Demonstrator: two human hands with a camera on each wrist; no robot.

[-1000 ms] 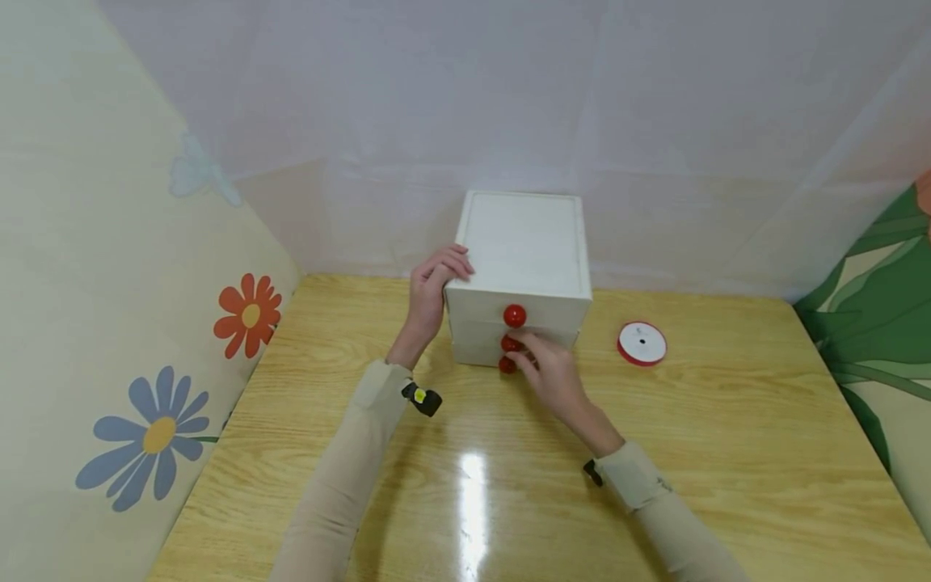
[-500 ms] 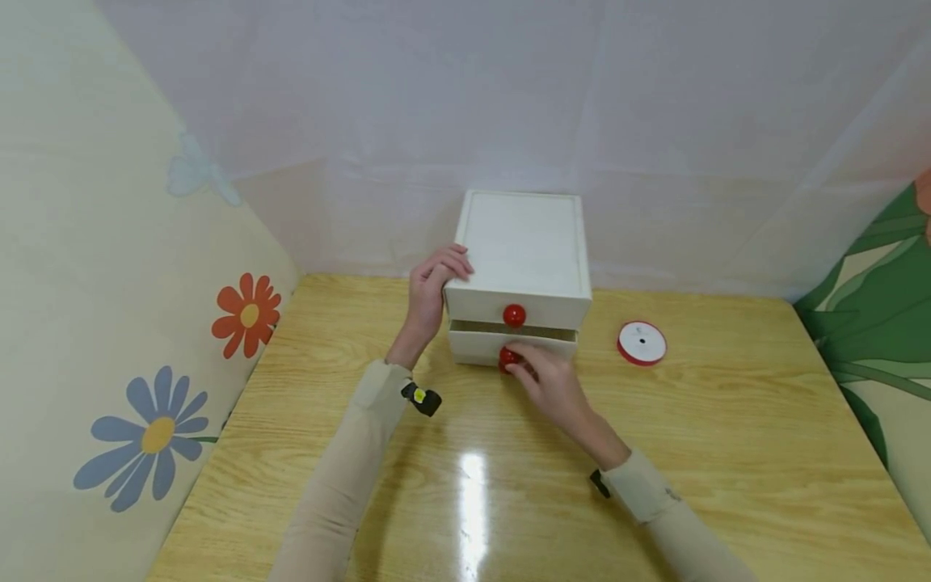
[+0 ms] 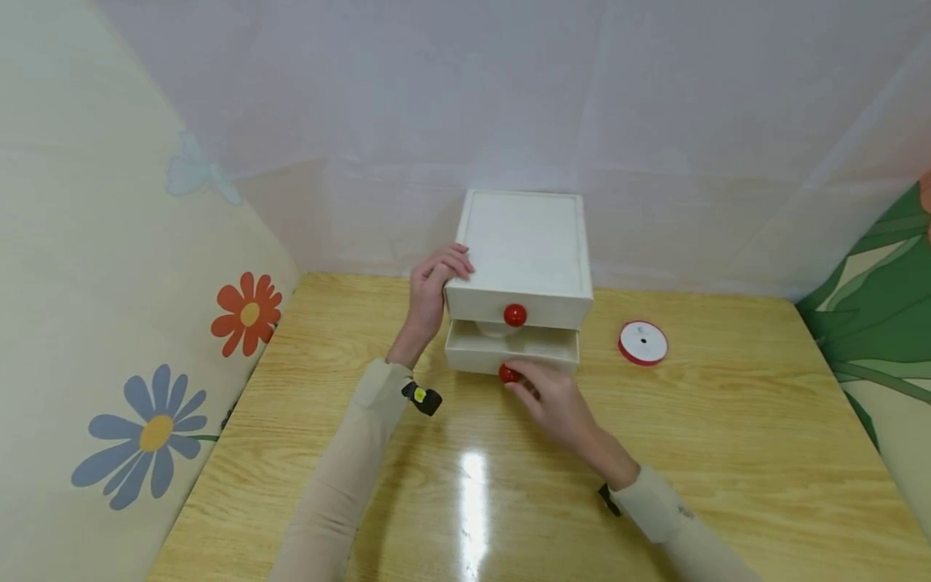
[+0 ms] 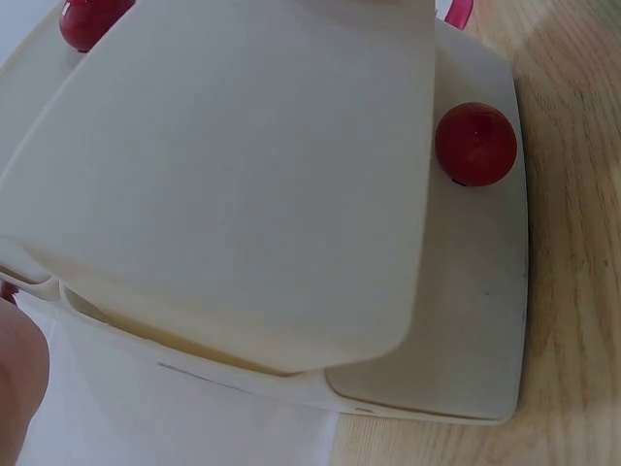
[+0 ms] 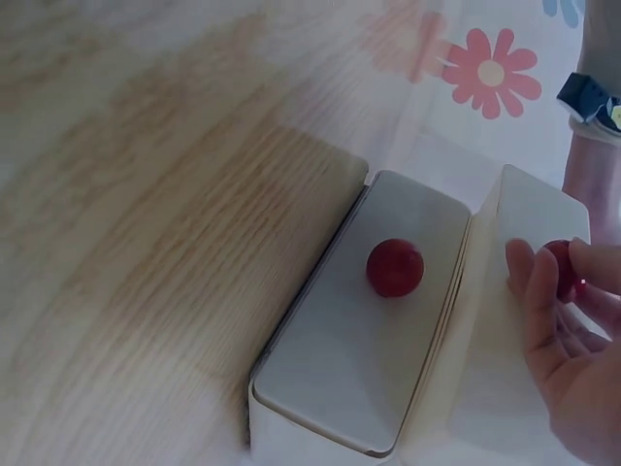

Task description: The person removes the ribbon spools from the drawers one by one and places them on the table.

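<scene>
A small white drawer cabinet (image 3: 525,238) with red ball knobs stands against the back wall. My left hand (image 3: 434,281) rests on its upper left edge, fingers over the top. My right hand (image 3: 558,402) pinches the red knob (image 3: 508,373) of the middle drawer (image 3: 473,360), which is pulled part way out. The top drawer, with its red knob (image 3: 515,314), is closed. In the right wrist view the bottom drawer's knob (image 5: 395,268) shows on a closed front. The left wrist view has the pulled-out drawer's side (image 4: 233,165) beside that bottom drawer (image 4: 466,291).
To the right of the cabinet lies a white ribbon spool (image 3: 643,343) with a red rim. The wooden table (image 3: 407,493) meets a pale cloth wall (image 3: 407,121) behind. Flower-printed panels (image 3: 156,323) flank it.
The middle drawer has slid out toward me, with my right hand drawing its knob forward. Its inside is now partly visible. My left hand has stayed on the cabinet's edge.
</scene>
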